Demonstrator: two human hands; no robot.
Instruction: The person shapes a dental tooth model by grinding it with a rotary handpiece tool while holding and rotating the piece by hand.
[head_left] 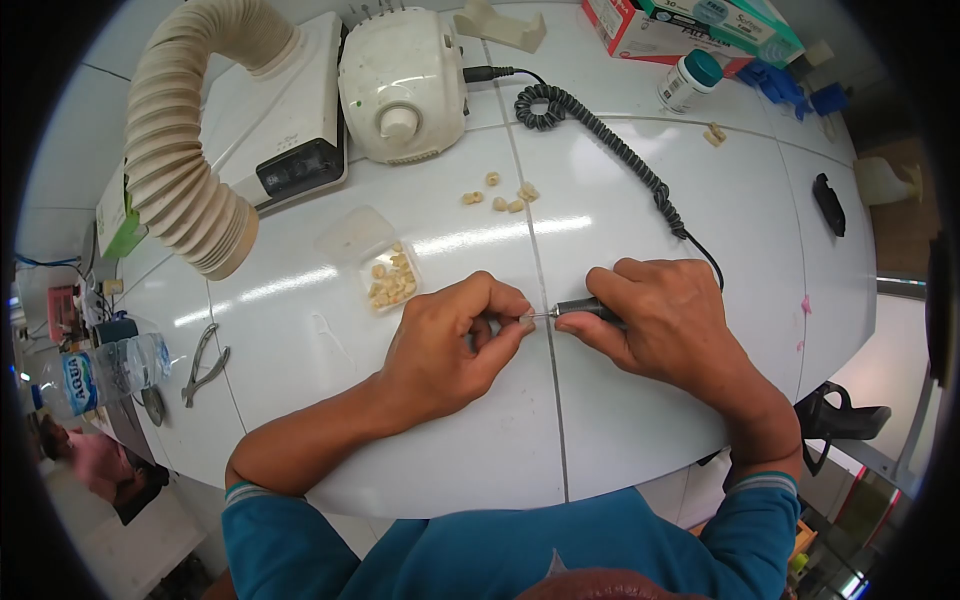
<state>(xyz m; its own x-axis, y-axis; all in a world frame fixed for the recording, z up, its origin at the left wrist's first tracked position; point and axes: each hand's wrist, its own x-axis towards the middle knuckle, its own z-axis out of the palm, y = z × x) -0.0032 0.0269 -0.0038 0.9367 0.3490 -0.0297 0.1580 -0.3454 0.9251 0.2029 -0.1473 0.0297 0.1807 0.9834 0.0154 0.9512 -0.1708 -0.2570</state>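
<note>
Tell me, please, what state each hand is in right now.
Left hand: pinched shut; whether it holds anything is unclear.
Right hand: closed around the black handpiece.

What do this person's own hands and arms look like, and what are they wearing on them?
Both the left hand and the right hand are bare, with no gloves, rings or watch visible. The forearms are bare too, below short teal-blue sleeves edged with pale stripes.

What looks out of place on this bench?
Small pink scraps lie stray near the right edge of the white tiled tabletop. Several cream tooth-shaped pieces sit loose outside the open clear plastic box, possibly deliberately. No obvious spill.
</note>
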